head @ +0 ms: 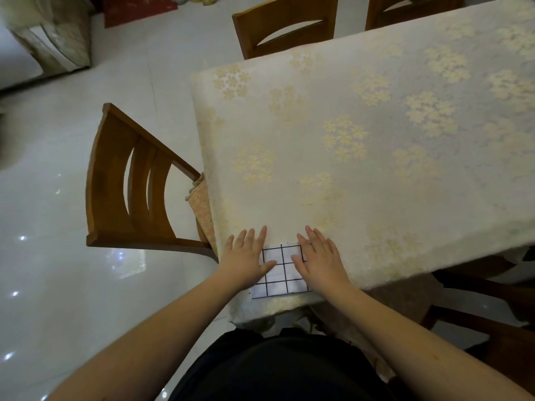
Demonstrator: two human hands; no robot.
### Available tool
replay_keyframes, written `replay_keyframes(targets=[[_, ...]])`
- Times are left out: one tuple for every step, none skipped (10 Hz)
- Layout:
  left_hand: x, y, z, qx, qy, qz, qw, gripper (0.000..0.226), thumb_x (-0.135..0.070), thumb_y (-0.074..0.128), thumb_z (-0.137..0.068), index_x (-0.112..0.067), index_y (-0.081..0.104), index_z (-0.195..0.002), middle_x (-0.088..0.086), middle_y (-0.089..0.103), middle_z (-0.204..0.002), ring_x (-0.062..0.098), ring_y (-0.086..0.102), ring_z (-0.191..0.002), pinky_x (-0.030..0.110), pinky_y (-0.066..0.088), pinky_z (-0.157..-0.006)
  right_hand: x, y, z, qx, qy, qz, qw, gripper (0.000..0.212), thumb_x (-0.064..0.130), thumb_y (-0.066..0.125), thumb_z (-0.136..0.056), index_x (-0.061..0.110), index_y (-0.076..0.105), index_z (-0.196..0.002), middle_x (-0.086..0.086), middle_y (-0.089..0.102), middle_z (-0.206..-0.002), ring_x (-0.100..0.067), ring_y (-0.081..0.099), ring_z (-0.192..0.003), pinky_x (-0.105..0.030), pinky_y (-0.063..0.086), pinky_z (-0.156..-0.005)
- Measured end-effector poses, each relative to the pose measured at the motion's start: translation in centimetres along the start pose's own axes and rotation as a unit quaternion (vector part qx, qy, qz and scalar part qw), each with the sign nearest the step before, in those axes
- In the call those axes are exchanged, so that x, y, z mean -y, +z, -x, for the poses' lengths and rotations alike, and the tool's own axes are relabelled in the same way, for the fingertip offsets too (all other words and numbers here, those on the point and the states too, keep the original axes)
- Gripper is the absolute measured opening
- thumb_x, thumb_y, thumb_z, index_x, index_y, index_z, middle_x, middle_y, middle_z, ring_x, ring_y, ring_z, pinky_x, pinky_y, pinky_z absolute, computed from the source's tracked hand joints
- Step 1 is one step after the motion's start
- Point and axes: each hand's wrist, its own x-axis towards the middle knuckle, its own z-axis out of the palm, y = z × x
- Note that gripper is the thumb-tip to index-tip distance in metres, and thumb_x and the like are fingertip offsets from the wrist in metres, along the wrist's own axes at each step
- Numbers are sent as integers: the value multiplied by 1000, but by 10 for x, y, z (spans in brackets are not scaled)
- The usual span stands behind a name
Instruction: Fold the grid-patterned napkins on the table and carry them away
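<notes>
A white, black-gridded cloth napkin, already folded small, is pressed at the six-o'clock edge of the floral cream-clothed tabletop by the flat, released left hand and right hand; carrying remains, and further napkins or layers cannot be made out.

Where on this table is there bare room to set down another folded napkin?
Most of the tablecloth shows bare: the wide stretch beyond the fingertips, and the strip right of the right hand along the near edge. Crowded only at the near corner, where the left hand and right hand press flat on the grid napkin.
</notes>
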Motion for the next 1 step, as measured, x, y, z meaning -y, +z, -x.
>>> replay_keyframes(targets=[[-7,-13,16,-48,10,-25,998,83,-72,19,-92,-28,-14,-154,5,2,-164,28,0,-151,53,0,-119,20,-22,11,14,-2,11,1000,59,52,25,-101,25,22,-154,0,17,-162,-19,14,-148,-42,8,-120]])
